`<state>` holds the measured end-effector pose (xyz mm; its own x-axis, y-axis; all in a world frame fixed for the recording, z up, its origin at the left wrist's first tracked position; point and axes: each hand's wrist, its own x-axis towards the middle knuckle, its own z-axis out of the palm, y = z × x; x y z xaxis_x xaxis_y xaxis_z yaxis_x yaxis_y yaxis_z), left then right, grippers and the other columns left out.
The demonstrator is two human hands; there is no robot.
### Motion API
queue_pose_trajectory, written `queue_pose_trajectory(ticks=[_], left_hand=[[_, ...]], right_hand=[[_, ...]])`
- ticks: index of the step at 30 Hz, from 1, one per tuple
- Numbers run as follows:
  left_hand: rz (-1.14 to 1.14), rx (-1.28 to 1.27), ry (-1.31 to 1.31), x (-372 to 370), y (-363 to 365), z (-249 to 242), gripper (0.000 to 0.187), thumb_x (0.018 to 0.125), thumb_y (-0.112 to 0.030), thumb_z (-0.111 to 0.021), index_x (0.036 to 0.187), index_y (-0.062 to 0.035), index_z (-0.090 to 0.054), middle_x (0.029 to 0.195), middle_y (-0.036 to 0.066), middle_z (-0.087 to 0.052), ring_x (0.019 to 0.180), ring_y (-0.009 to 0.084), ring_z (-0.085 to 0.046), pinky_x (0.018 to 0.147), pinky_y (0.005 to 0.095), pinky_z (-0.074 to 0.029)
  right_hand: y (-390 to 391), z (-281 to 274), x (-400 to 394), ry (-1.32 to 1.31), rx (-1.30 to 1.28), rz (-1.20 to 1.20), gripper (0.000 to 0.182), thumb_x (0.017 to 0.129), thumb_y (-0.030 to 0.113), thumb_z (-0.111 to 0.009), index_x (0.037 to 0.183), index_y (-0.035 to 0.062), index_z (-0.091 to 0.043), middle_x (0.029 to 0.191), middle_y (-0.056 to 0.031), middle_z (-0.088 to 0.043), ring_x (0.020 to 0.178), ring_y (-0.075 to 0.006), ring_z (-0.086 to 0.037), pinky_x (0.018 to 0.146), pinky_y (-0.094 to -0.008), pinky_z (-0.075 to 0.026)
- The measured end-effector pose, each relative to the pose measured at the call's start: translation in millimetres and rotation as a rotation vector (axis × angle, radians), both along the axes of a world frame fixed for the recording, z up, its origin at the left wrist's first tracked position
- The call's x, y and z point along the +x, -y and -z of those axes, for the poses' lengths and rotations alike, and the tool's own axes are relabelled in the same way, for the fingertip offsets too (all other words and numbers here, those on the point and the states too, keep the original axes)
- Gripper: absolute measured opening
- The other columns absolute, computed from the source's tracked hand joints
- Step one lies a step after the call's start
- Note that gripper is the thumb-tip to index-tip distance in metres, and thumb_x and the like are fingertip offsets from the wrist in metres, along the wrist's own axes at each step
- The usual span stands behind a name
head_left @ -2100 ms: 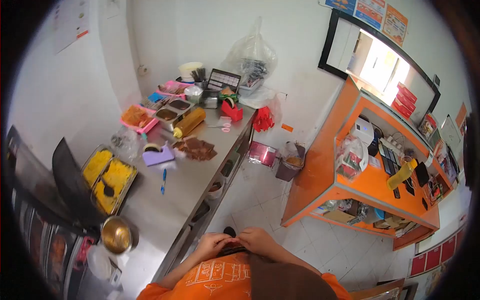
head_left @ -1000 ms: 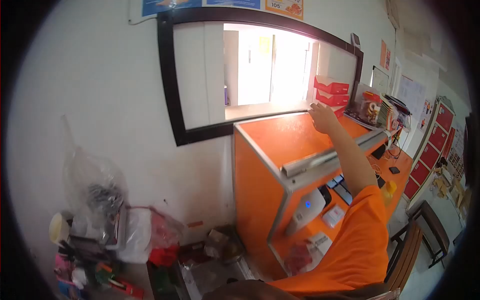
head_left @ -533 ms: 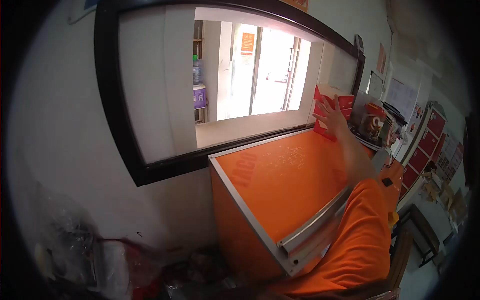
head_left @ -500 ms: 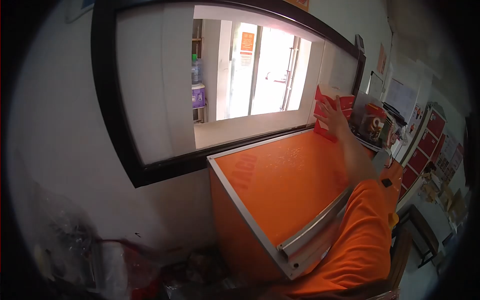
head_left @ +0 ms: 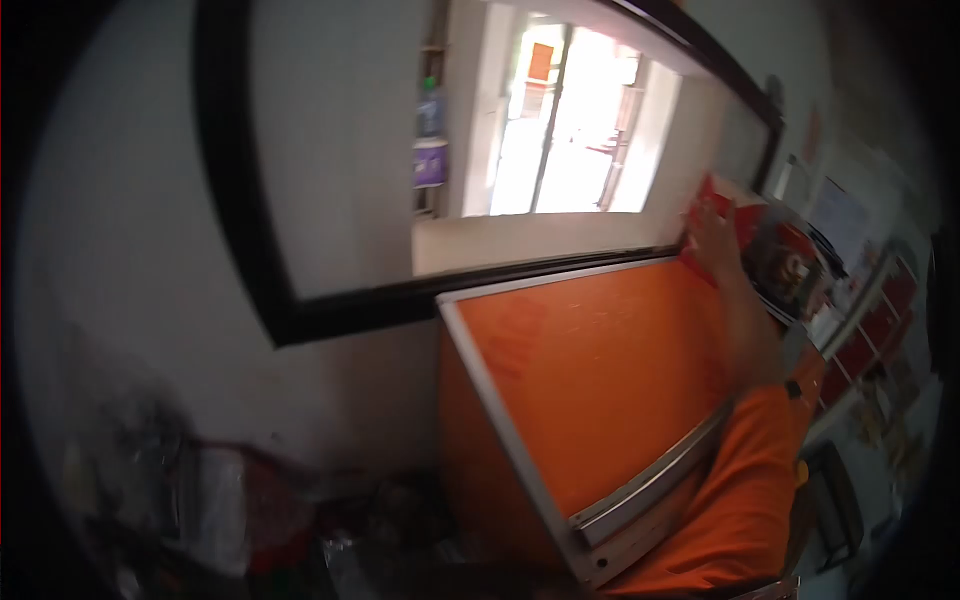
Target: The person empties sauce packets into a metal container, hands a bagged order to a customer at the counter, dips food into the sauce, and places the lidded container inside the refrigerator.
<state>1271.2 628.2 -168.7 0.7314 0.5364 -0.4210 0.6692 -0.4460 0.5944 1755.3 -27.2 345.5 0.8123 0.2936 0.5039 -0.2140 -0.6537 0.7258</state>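
Beyond my orange sleeve (head_left: 730, 490) spreads the orange worktop (head_left: 590, 380); at two o'clock my right hand (head_left: 718, 243), fingers splayed open, meets the red boxes (head_left: 748, 214) (blurred, pale-topped), near the black window frame (head_left: 340, 315).

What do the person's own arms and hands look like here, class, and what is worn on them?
Only the right arm shows, in a loose, creased orange fabric sleeve ending around the elbow. Below that, the arm and right hand look bare, with no glove visible; blur hides finer detail. The left hand is out of view.
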Motion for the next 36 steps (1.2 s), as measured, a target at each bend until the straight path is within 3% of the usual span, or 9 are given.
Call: queue_pose_trajectory(ticks=[4, 6, 10, 15, 20, 22, 26, 29, 36], left_hand=[[-0.097, 0.027, 0.008, -121.2, -2.9, 32.9, 0.041, 0.08, -0.047, -0.056, 0.077, -0.0085, -0.068, 0.068, 0.014, -0.064, 0.063, 0.0298, -0.063, 0.056, 0.0383, -0.047], [-0.131, 0.049, 0.024, -163.1, 3.2, 53.9, 0.042, 0.08, -0.048, -0.056, 0.076, -0.0088, -0.068, 0.068, 0.014, -0.064, 0.063, 0.0303, -0.063, 0.056, 0.0385, -0.047], [-0.367, -0.08, 0.097, -181.1, 25.6, 38.7, 0.034, 0.081, -0.035, -0.06, 0.093, -0.0042, -0.066, 0.086, 0.017, -0.065, 0.081, 0.03, -0.064, 0.072, 0.0387, -0.048], [-0.478, -0.042, 0.349, -237.3, 46.2, 0.0, 0.023, 0.084, -0.022, -0.058, 0.092, -0.002, -0.066, 0.078, 0.013, -0.066, 0.07, 0.0205, -0.063, 0.066, 0.033, -0.049], [-0.803, -0.195, 0.644, -323.6, 95.0, -36.4, 0.021, 0.087, -0.018, -0.058, 0.092, 0.001, -0.064, 0.073, 0.008, -0.065, 0.067, 0.0107, -0.058, 0.06, 0.0275, -0.047], [-0.92, -0.144, 0.679, -364.0, 117.0, -51.6, 0.019, 0.086, -0.017, -0.059, 0.092, 0.001, -0.064, 0.073, 0.008, -0.065, 0.068, 0.0098, -0.058, 0.06, 0.0262, -0.047], [-1.052, 0.078, 0.637, -440.8, 156.2, -94.7, 0.02, 0.086, -0.017, -0.059, 0.089, 0.0019, -0.064, 0.074, 0.01, -0.065, 0.068, 0.0125, -0.059, 0.06, 0.0272, -0.047], [-1.135, 0.239, 0.546, -478.6, 176.8, -163.8, 0.021, 0.086, -0.019, -0.058, 0.088, 0.0008, -0.064, 0.074, 0.013, -0.065, 0.067, 0.0165, -0.06, 0.061, 0.0288, -0.047], [-1.335, 0.306, 0.6, -541.8, 201.5, -235.1, 0.021, 0.089, -0.015, -0.055, 0.092, 0.0032, -0.065, 0.078, 0.006, -0.066, 0.069, 0.0071, -0.056, 0.064, 0.0239, -0.047]], right_hand=[[-88.6, -22.8, -19.9, 0.145, -0.038, -0.734, 0.015, 0.081, 0.02, -0.057, 0.081, 0.0046, -0.056, 0.086, -0.0096, -0.054, 0.085, -0.0247, -0.051, 0.078, -0.0414, -0.04], [-171.8, -43.6, -82.1, 0.021, 0.086, -1.048, 0.007, 0.076, 0.006, -0.06, 0.076, 0.0028, -0.053, 0.07, -0.0095, -0.048, 0.069, -0.0268, -0.048, 0.065, -0.0393, -0.038], [-309.8, -41.6, -208.0, -0.231, -0.079, -1.365, 0.007, 0.075, 0.003, -0.058, 0.075, 0.0037, -0.051, 0.068, -0.0107, -0.045, 0.066, -0.0276, -0.046, 0.059, -0.0389, -0.037], [-431.0, 0.2, -389.7, -0.935, -0.422, -1.689, 0.005, 0.071, 0.015, -0.056, 0.073, 0.0107, -0.057, 0.071, -0.0002, -0.052, 0.071, -0.0165, -0.052, 0.064, -0.0305, -0.041], [-532.8, 88.9, -487.7, -1.119, -0.701, -2.227, 0.008, 0.071, 0.017, -0.057, 0.074, 0.0099, -0.058, 0.072, -0.0017, -0.056, 0.076, -0.0168, -0.055, 0.064, -0.0301, -0.041], [-592.0, 145.2, -532.1, -1.177, -0.867, -2.045, 0.011, 0.074, 0.017, -0.057, 0.077, 0.0063, -0.061, 0.078, -0.0086, -0.06, 0.08, -0.0234, -0.059, 0.068, -0.0351, -0.045], [-711.3, 320.6, -603.4, -1.841, -0.292, -2.01, 0.018, 0.077, 0.016, -0.055, 0.084, 0.0003, -0.061, 0.087, -0.0202, -0.06, 0.085, -0.0364, -0.058, 0.073, -0.0436, -0.046], [-778.5, 438.8, -644.6, -1.77, 0.062, -1.98, 0.022, 0.077, 0.02, -0.056, 0.084, 0.0003, -0.063, 0.083, -0.0228, -0.06, 0.081, -0.0381, -0.059, 0.07, -0.0448, -0.047], [-780.4, 439.7, -700.5, -1.403, 0.252, -1.713, 0.032, 0.068, 0.027, -0.068, 0.085, 0.0002, -0.062, 0.076, -0.0203, -0.062, 0.073, -0.0379, -0.061, 0.069, -0.0447, -0.047]])
